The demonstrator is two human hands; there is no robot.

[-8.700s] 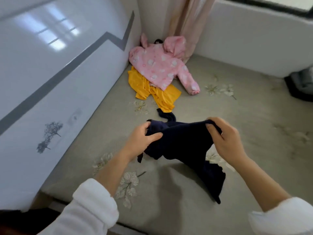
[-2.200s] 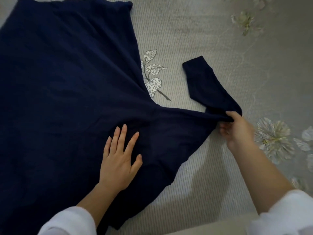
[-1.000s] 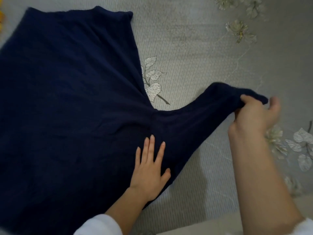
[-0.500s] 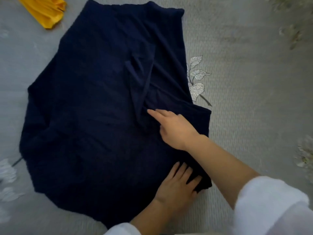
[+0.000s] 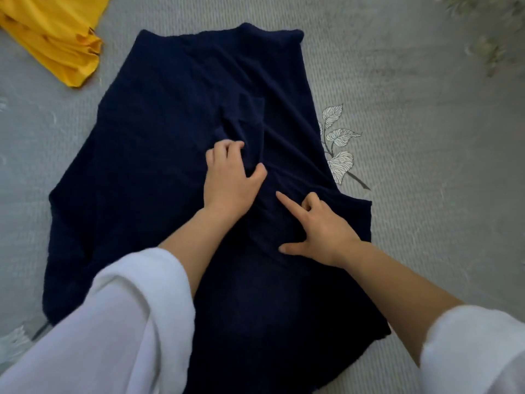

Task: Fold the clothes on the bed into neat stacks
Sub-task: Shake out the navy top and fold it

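Grey, ribbed bedding [image 5: 412,66] with pale printed leaves [image 5: 339,137] is covering the bed, and a dark navy garment [image 5: 147,172] is lying spread across the middle of it, its narrower end pointing away from the person and its wider part reaching down toward them. One sleeve [image 5: 247,115] is lying folded in over the body of the garment, making a rumpled ridge near the centre.

Left hand [image 5: 230,177] is resting on the navy fabric just below that folded sleeve, its fingers curling and bunching a pinch of cloth while the thumb is stretching out to the side. Right hand [image 5: 315,228] is sitting just beside it, nearer the garment's right edge, pressing down with the forefinger pointing straight toward the left hand and the thumb splayed out flat; its other fingers are tucked under, holding nothing that I can make out.

Both forearms are coming out of loose white sleeves [image 5: 119,322]. Up in the far left corner, a crumpled yellow garment [image 5: 56,38] is lying on the bedding, well apart from the navy one.
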